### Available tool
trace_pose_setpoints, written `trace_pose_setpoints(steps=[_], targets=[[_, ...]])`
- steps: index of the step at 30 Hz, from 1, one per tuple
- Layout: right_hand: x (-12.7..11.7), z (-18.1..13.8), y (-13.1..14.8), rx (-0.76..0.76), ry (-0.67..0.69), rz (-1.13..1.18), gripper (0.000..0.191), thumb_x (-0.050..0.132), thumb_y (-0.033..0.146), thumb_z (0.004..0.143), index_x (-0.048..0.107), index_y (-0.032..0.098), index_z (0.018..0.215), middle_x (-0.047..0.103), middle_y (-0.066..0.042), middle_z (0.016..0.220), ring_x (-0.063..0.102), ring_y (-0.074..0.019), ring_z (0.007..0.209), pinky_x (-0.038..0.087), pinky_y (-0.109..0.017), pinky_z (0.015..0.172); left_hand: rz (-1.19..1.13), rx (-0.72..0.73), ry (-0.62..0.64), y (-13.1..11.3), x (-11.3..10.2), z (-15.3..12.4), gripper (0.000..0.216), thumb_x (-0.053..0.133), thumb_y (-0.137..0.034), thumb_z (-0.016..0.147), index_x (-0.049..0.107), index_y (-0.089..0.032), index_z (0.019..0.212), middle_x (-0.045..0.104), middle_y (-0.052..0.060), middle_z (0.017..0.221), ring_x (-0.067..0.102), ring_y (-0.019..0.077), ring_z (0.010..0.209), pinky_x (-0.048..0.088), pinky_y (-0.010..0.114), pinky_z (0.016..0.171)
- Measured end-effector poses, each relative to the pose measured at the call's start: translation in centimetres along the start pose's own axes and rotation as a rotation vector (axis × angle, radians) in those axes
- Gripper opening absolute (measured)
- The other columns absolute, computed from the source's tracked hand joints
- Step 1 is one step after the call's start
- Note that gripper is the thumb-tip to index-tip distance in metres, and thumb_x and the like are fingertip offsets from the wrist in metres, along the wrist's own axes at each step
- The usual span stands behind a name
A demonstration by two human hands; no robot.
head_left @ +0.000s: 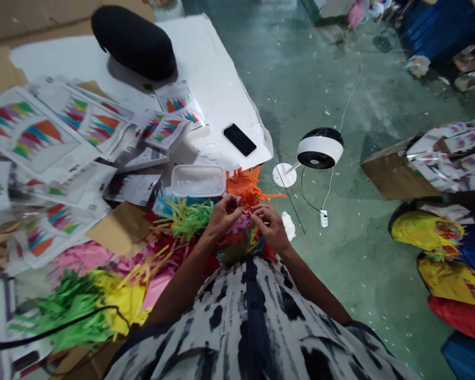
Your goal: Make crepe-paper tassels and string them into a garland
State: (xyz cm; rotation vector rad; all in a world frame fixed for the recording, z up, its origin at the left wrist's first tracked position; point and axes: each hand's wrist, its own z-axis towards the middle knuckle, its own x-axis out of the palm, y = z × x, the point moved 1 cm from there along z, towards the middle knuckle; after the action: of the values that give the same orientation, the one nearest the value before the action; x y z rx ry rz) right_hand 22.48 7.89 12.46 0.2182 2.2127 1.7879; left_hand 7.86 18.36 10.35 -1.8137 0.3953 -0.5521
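My left hand and my right hand are close together above a heap of fringed tissue paper near my body. Fingers of both hands are pinched on a small strip of pink tissue paper between them. Orange fringed tissue paper lies just beyond the fingertips. Left of my left hand is green fringed tissue paper. A clear plastic container stands on the table edge behind the left hand. The lower part of the heap is partly hidden by my hands.
Packaged tassel garlands cover the table's left side. A black case and a phone lie on the white table. A white fan stands on the floor at right, beyond it a cardboard box of packages.
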Motion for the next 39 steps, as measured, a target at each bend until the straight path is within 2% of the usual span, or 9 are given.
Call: trace_pose_setpoints(steps=[5,15,20,23,25,31,36,39], targets=[[0.0,0.2,1.0,-0.095,-0.053,-0.179,0.021,0.064,0.037,0.097,0.066,0.023,0.081,0.07,-0.008,0.106,0.065,-0.0213,0.096,0.052,-0.033,0.078,0.175,0.029,0.047,-0.3,0.2,-0.4,0.021,0.075,-0.033,0.084,0.06,-0.019,0.086,0.059,-0.003,0.081,0.059,0.0111,0.071,0.048,0.024,0.07],[-0.1,0.5,0.2,-0.058,-0.071,-0.246,0.015,0.063,0.032,0.094,0.067,0.022,0.082,0.07,-0.006,0.097,0.065,-0.021,0.09,0.05,-0.034,0.077,0.364,0.102,0.17,-0.7,0.2,-0.9,0.022,0.075,-0.028,0.083,0.056,-0.02,0.09,0.065,0.0,0.085,0.063,0.0136,0.077,0.049,0.025,0.071],[-0.2,0.4,0.1,-0.043,-0.085,-0.256,0.016,0.063,0.031,0.094,0.065,0.023,0.08,0.068,-0.005,0.091,0.063,-0.0202,0.085,0.048,-0.033,0.075,0.367,0.114,0.216,-1.6,0.5,-1.4,0.028,0.073,-0.035,0.089,0.055,-0.021,0.104,0.071,0.002,0.095,0.07,0.0161,0.083,0.053,0.027,0.075],[-0.2,0.3,0.4,-0.038,-0.085,-0.253,0.017,0.063,0.032,0.094,0.066,0.023,0.079,0.068,-0.004,0.09,0.062,-0.0201,0.086,0.048,-0.033,0.075,0.396,0.095,0.199,-1.8,0.5,-1.5,0.023,0.056,-0.039,0.101,0.055,-0.022,0.115,0.074,0.001,0.089,0.071,0.0159,0.079,0.052,0.027,0.074],[-0.3,0.2,0.6,-0.033,-0.086,-0.251,0.018,0.063,0.033,0.094,0.066,0.023,0.079,0.068,-0.004,0.09,0.062,-0.0201,0.086,0.048,-0.033,0.075,0.435,0.092,0.176,-1.7,0.5,-1.3,0.023,0.05,-0.04,0.104,0.057,-0.022,0.115,0.072,-0.001,0.081,0.069,0.015,0.072,0.051,0.026,0.07],[-0.3,-0.1,0.7,-0.008,-0.094,-0.218,0.02,0.066,0.038,0.094,0.067,0.023,0.08,0.068,-0.005,0.091,0.06,-0.0196,0.083,0.048,-0.033,0.075,0.533,0.155,0.143,-1.3,1.1,-1.0,0.019,0.055,-0.039,0.101,0.06,-0.022,0.095,0.069,0.001,0.086,0.067,0.0159,0.078,0.047,0.027,0.074],[-0.2,-0.1,0.3,0.063,-0.06,-0.116,0.024,0.065,0.047,0.094,0.065,0.023,0.089,0.067,-0.003,0.086,0.059,-0.0169,0.07,0.05,-0.029,0.061,0.605,0.202,0.093,-1.1,1.6,-1.2,0.016,0.047,-0.037,0.105,0.056,-0.023,0.105,0.065,-0.002,0.075,0.062,0.0162,0.068,0.041,0.028,0.068],[-0.1,0.0,0.3,0.087,-0.043,-0.03,0.028,0.066,0.049,0.092,0.064,0.023,0.102,0.069,-0.004,0.096,0.065,-0.0178,0.078,0.053,-0.028,0.063,0.643,0.231,0.078,-1.0,1.7,-1.2,0.016,0.045,-0.035,0.106,0.055,-0.023,0.106,0.061,-0.003,0.069,0.058,0.0166,0.063,0.039,0.028,0.067]])
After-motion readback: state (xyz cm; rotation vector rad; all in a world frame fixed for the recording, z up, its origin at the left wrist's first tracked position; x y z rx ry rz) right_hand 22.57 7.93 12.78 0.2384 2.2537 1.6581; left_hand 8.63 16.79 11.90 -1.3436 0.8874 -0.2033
